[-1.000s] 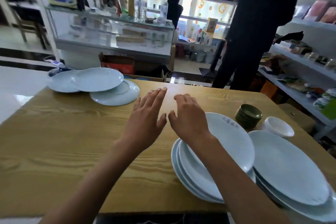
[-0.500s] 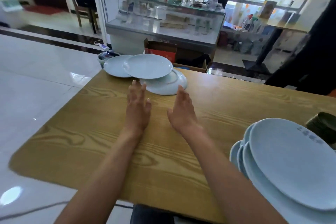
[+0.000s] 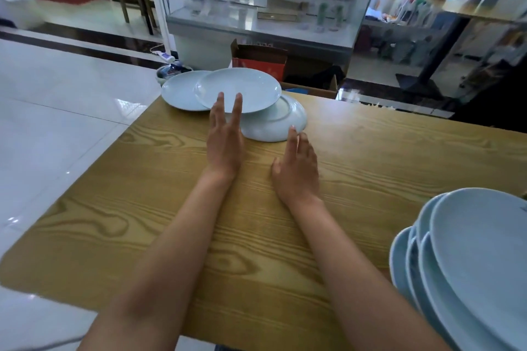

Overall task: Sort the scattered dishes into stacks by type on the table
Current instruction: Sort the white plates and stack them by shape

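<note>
Three pale blue plates overlap at the far left corner of the wooden table (image 3: 385, 157): a top plate (image 3: 251, 85), a left plate (image 3: 178, 92) and an upside-down right plate (image 3: 282, 122). My left hand (image 3: 225, 137) reaches forward with straight fingers, its fingertips over the near rim of the top plate. My right hand (image 3: 296, 168) is open just before the upside-down plate, fingertips at its near edge. A stack of several larger plates (image 3: 467, 259) sits at the near right.
Beyond the table's far edge stand a glass display counter (image 3: 265, 8), an open cardboard box (image 3: 259, 58) and a small bowl on the floor (image 3: 168, 71). A white tiled floor lies to the left. A dark figure is at the right edge (image 3: 496, 94).
Both hands have moved forward across the table from the big plate stack to the three overlapping plates. The view has turned left, so the green and white small dishes are out of sight.
</note>
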Demonstrator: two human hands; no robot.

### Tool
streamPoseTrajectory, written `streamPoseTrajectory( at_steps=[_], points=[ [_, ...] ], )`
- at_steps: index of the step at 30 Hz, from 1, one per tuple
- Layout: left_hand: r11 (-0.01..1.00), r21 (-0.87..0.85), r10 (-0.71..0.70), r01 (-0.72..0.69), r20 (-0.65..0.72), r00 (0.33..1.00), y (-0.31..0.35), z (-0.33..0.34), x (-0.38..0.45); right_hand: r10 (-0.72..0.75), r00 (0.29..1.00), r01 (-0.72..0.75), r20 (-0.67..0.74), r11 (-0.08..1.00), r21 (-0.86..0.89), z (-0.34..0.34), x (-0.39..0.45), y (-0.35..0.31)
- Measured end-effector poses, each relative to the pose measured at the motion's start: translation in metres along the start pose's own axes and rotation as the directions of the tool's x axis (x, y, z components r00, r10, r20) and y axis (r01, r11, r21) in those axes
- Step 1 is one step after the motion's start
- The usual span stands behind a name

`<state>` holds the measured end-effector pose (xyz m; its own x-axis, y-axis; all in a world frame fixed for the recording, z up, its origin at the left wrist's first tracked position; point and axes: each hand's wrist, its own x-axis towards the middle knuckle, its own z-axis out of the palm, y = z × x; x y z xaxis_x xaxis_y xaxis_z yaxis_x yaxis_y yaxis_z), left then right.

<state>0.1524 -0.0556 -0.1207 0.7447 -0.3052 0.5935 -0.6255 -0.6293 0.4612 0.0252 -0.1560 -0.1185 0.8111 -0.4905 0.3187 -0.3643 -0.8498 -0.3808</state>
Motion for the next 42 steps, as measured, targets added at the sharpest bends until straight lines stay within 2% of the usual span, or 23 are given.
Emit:
streamPoseTrajectory(
  at_steps=[3, 8, 12, 15, 19, 28, 30, 34, 36, 42],
  points=[
    [0.997, 0.061, 0.045, -0.046, 0.024, 0.999, 0.0, 0.008, 0.006, 0.015, 0.999, -0.015, -0.043, 1.0, -0.004, 0.002, 0.0, 0.001],
    [0.994, 0.107, 0.013, -0.018, 0.046, 0.999, -0.009, 0.02, 0.016, 0.019, 0.998, -0.02, -0.066, 1.0, -0.008, 0.004, 0.001, 0.0],
    [0.992, 0.117, 0.051, -0.054, 0.022, 0.998, -0.011, 0.022, 0.018, 0.021, 0.997, -0.021, -0.068, 1.0, 0.006, 0.002, 0.002, 0.001],
    [0.995, 0.086, 0.048, -0.044, -0.045, 0.998, -0.007, 0.016, 0.016, 0.021, 0.997, -0.019, -0.07, 0.999, 0.027, 0.001, 0.0, 0.0],
    [0.999, 0.033, -0.034, 0.037, -0.078, 0.996, -0.002, 0.007, 0.012, 0.027, 0.998, -0.025, -0.06, 0.999, 0.036, -0.001, 0.001, 0.001],
    [0.996, -0.086, 0.024, -0.034, -0.109, 0.994, 0.014, -0.027, -0.02, 0.1, 0.995, -0.102, 0.03, 0.992, 0.08, -0.015, -0.004, -0.003],
    [0.993, -0.107, 0.041, -0.053, -0.111, 0.993, 0.022, -0.039, -0.033, 0.142, 0.989, -0.148, 0.048, 0.98, 0.132, -0.02, -0.009, -0.006],
    [0.98, -0.144, 0.12, -0.139, -0.133, 0.984, 0.042, -0.057, -0.045, 0.38, 0.924, -0.371, 0.041, 0.865, 0.338, -0.036, -0.022, -0.007],
    [0.972, -0.15, 0.163, -0.182, -0.132, 0.978, 0.057, -0.065, -0.044, 0.383, 0.924, -0.345, -0.011, 0.843, 0.413, -0.05, -0.028, -0.007],
    [0.931, -0.217, 0.27, -0.293, -0.132, 0.954, 0.117, -0.086, -0.04, 0.285, 0.931, -0.121, -0.226, 0.829, 0.546, -0.125, -0.047, -0.002]
  ],
)
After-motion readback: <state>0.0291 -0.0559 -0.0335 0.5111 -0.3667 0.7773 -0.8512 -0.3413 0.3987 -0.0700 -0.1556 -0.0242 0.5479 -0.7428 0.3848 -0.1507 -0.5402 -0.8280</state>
